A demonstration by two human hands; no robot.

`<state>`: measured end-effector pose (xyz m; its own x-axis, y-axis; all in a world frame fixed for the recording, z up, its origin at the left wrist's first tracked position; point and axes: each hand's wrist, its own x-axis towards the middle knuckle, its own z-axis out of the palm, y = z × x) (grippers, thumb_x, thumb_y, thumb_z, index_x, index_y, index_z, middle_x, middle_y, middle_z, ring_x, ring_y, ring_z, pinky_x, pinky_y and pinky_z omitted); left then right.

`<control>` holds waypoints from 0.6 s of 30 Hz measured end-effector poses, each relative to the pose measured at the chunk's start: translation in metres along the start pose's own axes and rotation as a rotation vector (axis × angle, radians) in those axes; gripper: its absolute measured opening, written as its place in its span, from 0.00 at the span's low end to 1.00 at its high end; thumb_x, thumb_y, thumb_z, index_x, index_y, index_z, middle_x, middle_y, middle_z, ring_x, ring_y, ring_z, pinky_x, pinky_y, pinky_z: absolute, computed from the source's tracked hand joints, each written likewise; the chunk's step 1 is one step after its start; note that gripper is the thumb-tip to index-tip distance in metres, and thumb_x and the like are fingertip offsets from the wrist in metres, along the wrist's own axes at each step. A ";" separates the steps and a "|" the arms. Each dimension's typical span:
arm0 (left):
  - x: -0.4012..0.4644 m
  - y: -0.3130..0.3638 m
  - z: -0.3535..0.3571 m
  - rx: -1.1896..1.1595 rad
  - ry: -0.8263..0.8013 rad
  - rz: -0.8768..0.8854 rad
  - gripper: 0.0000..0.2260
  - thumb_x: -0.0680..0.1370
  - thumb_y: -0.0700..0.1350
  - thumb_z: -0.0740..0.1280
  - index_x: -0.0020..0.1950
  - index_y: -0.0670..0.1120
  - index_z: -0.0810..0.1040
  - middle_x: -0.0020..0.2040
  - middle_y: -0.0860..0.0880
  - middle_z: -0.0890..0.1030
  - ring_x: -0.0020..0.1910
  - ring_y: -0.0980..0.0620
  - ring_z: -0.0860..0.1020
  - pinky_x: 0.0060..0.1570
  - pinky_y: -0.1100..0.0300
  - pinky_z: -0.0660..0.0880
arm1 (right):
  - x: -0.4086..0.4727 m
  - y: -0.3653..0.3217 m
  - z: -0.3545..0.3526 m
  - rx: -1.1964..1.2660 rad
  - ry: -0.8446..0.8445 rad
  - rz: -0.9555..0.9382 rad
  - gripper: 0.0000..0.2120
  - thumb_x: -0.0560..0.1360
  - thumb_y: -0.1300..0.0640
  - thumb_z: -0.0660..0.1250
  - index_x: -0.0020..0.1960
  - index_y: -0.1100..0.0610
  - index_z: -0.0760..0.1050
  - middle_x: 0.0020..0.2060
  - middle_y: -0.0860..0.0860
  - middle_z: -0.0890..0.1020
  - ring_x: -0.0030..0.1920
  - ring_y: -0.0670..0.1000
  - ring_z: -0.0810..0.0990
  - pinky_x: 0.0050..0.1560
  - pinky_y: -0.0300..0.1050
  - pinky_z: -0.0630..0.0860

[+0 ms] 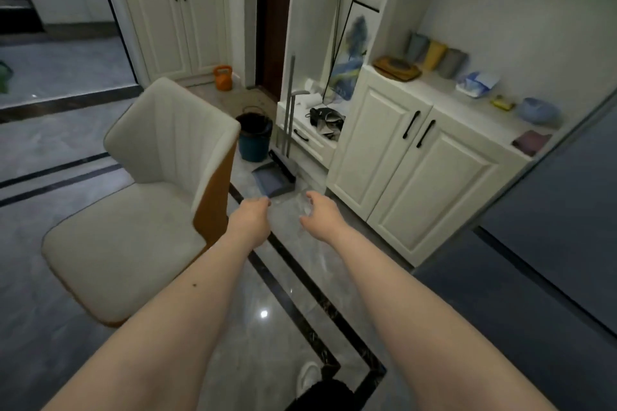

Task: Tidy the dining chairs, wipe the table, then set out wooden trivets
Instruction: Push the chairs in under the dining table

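chair-tidying step: both hands, left hand [251,214] and right hand [323,214], reached empty, fingers loosely curled; next, grip the chair [160,183].

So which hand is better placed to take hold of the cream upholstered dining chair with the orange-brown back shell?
Left. The left hand hovers right beside the cream upholstered dining chair, near its backrest edge; the right hand is farther away, toward the white cabinet. Both hold nothing.

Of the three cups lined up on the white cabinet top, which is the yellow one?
The middle cup is yellow. The cup left of it, nearer the corner, is blue-grey, and the cup right of it is grey.
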<state>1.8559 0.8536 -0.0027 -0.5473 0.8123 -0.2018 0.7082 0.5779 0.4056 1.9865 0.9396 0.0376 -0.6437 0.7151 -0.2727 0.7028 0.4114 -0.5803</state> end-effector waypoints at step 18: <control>0.300 -0.079 -0.107 -0.135 0.502 -0.561 0.14 0.81 0.42 0.57 0.65 0.42 0.69 0.61 0.42 0.74 0.58 0.43 0.73 0.51 0.50 0.71 | 0.383 -0.129 -0.036 -0.203 -0.296 -0.412 0.27 0.77 0.61 0.63 0.74 0.52 0.60 0.70 0.54 0.69 0.68 0.55 0.70 0.67 0.51 0.69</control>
<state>1.5880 1.0432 0.0006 -0.9687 0.2481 0.0068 0.2216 0.8522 0.4739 1.6606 1.1806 0.0360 -0.9153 0.2939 -0.2754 0.3998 0.7457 -0.5330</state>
